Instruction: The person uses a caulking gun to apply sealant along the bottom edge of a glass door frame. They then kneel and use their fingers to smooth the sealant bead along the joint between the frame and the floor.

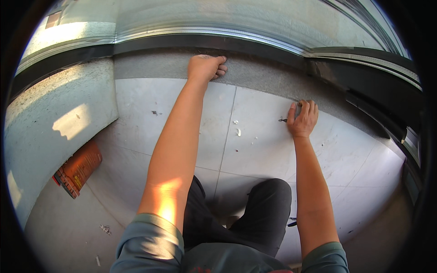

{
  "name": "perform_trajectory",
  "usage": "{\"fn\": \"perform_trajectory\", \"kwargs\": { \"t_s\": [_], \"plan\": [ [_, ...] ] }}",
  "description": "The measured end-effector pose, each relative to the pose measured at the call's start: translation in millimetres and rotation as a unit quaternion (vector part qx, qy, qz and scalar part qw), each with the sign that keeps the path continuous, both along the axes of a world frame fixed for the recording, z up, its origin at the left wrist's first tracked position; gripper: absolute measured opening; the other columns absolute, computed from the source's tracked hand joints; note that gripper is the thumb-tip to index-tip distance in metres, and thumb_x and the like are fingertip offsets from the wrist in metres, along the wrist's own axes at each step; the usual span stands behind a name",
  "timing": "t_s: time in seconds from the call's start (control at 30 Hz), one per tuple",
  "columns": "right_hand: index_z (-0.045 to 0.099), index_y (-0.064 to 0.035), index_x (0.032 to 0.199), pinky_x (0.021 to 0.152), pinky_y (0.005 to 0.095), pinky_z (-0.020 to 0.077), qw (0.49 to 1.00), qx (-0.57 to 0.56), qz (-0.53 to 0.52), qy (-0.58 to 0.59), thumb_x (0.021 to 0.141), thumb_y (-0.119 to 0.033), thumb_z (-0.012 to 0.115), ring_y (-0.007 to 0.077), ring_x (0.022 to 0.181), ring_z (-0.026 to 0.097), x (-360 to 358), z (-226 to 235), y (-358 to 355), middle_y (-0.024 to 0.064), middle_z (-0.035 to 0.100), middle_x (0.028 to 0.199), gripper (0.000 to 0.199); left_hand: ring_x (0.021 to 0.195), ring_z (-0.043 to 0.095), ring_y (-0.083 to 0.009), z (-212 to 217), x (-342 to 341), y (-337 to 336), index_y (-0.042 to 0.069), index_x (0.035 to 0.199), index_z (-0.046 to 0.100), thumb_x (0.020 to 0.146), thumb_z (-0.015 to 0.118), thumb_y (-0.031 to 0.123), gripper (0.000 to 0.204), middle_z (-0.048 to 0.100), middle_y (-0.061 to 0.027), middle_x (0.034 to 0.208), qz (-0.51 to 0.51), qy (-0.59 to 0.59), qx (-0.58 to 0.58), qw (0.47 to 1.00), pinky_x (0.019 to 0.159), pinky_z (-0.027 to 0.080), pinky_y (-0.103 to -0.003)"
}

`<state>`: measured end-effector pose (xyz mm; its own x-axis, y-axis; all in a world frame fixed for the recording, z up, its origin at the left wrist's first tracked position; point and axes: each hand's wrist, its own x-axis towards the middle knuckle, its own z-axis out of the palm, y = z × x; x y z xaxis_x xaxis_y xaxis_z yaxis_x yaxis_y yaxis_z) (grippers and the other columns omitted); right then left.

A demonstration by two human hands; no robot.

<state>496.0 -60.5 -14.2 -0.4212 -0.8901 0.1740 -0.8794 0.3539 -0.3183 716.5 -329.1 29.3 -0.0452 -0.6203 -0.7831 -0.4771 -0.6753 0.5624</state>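
Note:
My left hand [207, 69] reaches far forward over the grey strip [150, 66] along the foot of a dark frame. Its fingers are curled in and its thumb points right; anything within them is hidden. Lower and to the right, my right hand [304, 119] rests at the tile edge beside that strip. Its fingers bend down, and a grey patch shows between thumb and fingers, too small to name. Just left of the thumb lies a thin dark scrap [283, 120]. White crumbs [238, 132] are scattered on the pale floor tiles [259, 154] between my arms.
Ahead, the dark frame [255, 49] with a metal rail holds glass panes [218, 16]. A low pale wall [59, 113] stands at the left, with an orange-red packet [81, 167] at its foot. My knees [273, 195] are bent below. A dark scrap [292, 223] lies near my right forearm.

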Motion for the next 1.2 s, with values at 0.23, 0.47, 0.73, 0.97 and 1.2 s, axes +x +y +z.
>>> {"fn": "perform_trajectory", "kwargs": {
  "t_s": [0.23, 0.47, 0.73, 0.97, 1.2],
  "plan": [
    [0.06, -0.0047, 0.102, 0.081, 0.0451, 0.0447, 1.0, 0.0, -0.001, 0.012, 0.089, -0.02, 0.069, 0.0347, 0.09, 0.054, -0.8, -1.2, 1.9, 0.0124, 0.058, 0.098, 0.021, 0.067, 0.067, -0.0127, -2.2, 3.0, -0.1, 0.003, 0.085, 0.069, 0.09, 0.078, 0.022, 0.022, 0.075, -0.0082, 0.081, 0.001, 0.013, 0.003, 1.0, 0.061, 0.05, -0.027],
    [0.061, -0.0049, 0.103, 0.081, 0.045, 0.0452, 1.0, 0.014, 0.0, 0.009, 0.089, -0.021, 0.069, 0.0344, 0.092, 0.055, -2.2, -3.3, 2.4, 0.0117, 0.058, 0.099, 0.022, 0.064, 0.068, -0.0143, -9.4, 12.7, -11.7, 0.002, 0.083, 0.07, 0.088, 0.079, 0.021, 0.021, 0.075, -0.0096, 0.079, 0.017, -0.027, -0.007, 0.999, 0.056, 0.049, -0.028],
    [0.06, -0.0049, 0.102, 0.081, 0.0449, 0.0453, 1.0, 0.008, 0.006, 0.014, 0.089, -0.02, 0.069, 0.0345, 0.092, 0.055, -2.4, -2.7, 1.6, 0.0118, 0.058, 0.099, 0.021, 0.063, 0.067, -0.0129, -1.9, 64.9, -44.5, 0.002, 0.081, 0.072, 0.086, 0.082, 0.019, 0.021, 0.074, -0.0074, 0.078, -0.001, -0.085, -0.071, 0.994, 0.055, 0.049, -0.028],
    [0.06, -0.0046, 0.102, 0.081, 0.0454, 0.0451, 1.0, 0.011, 0.011, 0.017, 0.089, -0.019, 0.069, 0.0351, 0.091, 0.055, -3.0, -2.9, 2.5, 0.0124, 0.059, 0.099, 0.021, 0.063, 0.067, -0.0132, 2.4, 72.5, -48.2, 0.001, 0.082, 0.072, 0.085, 0.084, 0.02, 0.022, 0.074, -0.0091, 0.077, 0.043, -0.098, -0.063, 0.992, 0.057, 0.051, -0.028],
    [0.06, -0.0033, 0.103, 0.081, 0.0455, 0.0449, 1.0, 0.013, -0.002, -0.003, 0.09, -0.019, 0.068, 0.0357, 0.091, 0.055, -2.4, -5.3, 3.4, 0.0127, 0.059, 0.099, 0.022, 0.06, 0.064, -0.0131, 2.8, 70.3, -45.9, 0.001, 0.079, 0.071, 0.087, 0.082, 0.018, 0.022, 0.072, -0.0074, 0.074, 0.006, -0.054, -0.049, 0.997, 0.056, 0.049, -0.027]
  ]
}}
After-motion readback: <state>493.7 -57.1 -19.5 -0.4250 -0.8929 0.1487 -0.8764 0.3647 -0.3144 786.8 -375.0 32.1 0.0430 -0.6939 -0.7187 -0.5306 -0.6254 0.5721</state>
